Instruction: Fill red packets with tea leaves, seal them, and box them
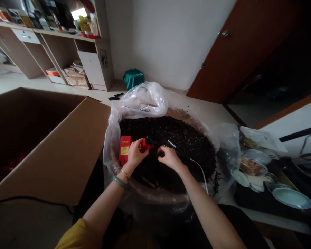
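Over the basket's point(180, 114) left half, the left hand point(134, 155) pinches a red packet point(144, 145), open and apparently not yet sealed. At the basket's middle, the right hand point(170, 158) curls, its grip unclear. Plenty of dark leaves point(194, 143) remain inside.

A cluttered desk point(92, 67) stood beside the pale wall point(158, 41), brown paper point(76, 77) piled beneath it. A teal bundle point(133, 79) sat on the floor point(7, 81) nearby; off to the right were a brown door point(243, 38) and some pale dishes point(292, 196).
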